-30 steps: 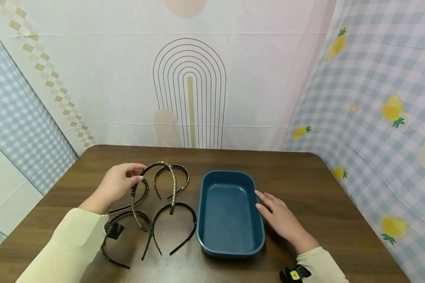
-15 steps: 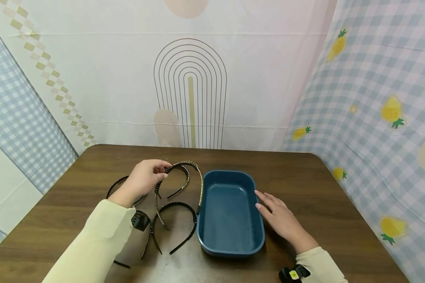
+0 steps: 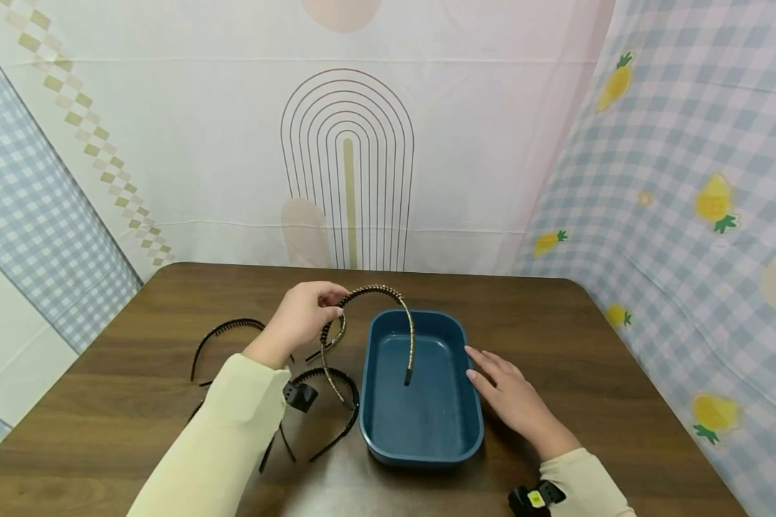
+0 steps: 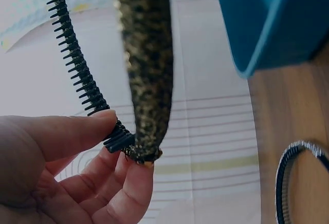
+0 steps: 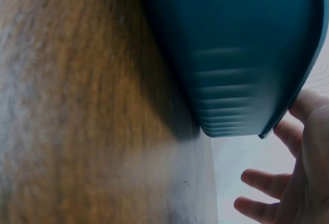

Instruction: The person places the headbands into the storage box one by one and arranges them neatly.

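My left hand [image 3: 304, 314] pinches a glittery gold-and-black toothed headband [image 3: 388, 301] by its arch and holds it in the air, one end hanging over the blue tray [image 3: 420, 449]. In the left wrist view thumb and fingers [image 4: 123, 183] pinch that headband [image 4: 146, 80] at its top. My right hand [image 3: 504, 391] lies flat on the table, fingers straight, its fingertips against the tray's right rim. The right wrist view shows the tray's outer wall [image 5: 241, 70] and the straight fingers [image 5: 267, 178] beside it.
Several black headbands lie left of the tray on the brown wooden table [image 3: 588, 345]: one [image 3: 223, 334] at far left, one [image 3: 336, 398] by the tray's near-left corner, one behind my hand. Patterned cloth backdrops rise behind and at both sides.
My left hand has lifted the glittery headband off the pile and carried it rightward, so one end now hangs over the tray. The right hand has stayed put.
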### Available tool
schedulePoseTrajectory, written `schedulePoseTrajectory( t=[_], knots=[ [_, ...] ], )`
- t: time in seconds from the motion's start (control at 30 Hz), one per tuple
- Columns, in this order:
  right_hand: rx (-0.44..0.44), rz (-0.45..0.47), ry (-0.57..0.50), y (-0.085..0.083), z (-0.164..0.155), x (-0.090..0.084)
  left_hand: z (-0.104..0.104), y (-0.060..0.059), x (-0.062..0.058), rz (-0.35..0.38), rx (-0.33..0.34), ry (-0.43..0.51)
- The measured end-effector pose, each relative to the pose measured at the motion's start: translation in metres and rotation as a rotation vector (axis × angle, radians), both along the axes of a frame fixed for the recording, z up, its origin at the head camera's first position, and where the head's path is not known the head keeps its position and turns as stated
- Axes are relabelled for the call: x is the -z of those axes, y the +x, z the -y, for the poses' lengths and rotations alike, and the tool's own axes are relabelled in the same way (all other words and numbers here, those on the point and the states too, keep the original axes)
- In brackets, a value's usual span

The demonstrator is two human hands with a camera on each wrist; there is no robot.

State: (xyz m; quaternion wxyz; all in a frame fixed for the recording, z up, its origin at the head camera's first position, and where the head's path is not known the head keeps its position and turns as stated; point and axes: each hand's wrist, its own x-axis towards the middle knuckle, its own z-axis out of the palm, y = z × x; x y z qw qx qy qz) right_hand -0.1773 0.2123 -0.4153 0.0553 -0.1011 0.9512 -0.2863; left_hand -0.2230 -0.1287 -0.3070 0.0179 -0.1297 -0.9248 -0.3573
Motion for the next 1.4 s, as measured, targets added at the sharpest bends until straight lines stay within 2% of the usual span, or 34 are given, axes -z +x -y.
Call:
schedulePoseTrajectory(
  t=[0.23,0.73,1.0,1.2,1.4],
  knots=[
    [-0.004,-0.018,-0.008,0.000,0.000,0.000,-0.021,-0.008,0.000,0.019,-0.006,0.014],
    [0.002,-0.038,-0.027,0.001,0.000,0.002,-0.065,-0.016,0.012,0.051,-0.018,0.009],
    [0.001,-0.046,-0.031,0.000,0.000,0.003,-0.079,-0.019,0.021,0.067,-0.003,-0.023],
    [0.003,-0.049,-0.017,0.001,0.000,0.002,-0.087,-0.020,0.021,0.093,0.009,-0.032],
    [0.005,-0.054,-0.014,0.001,0.000,0.001,-0.093,-0.023,0.020,0.130,0.012,-0.092]
  ],
)
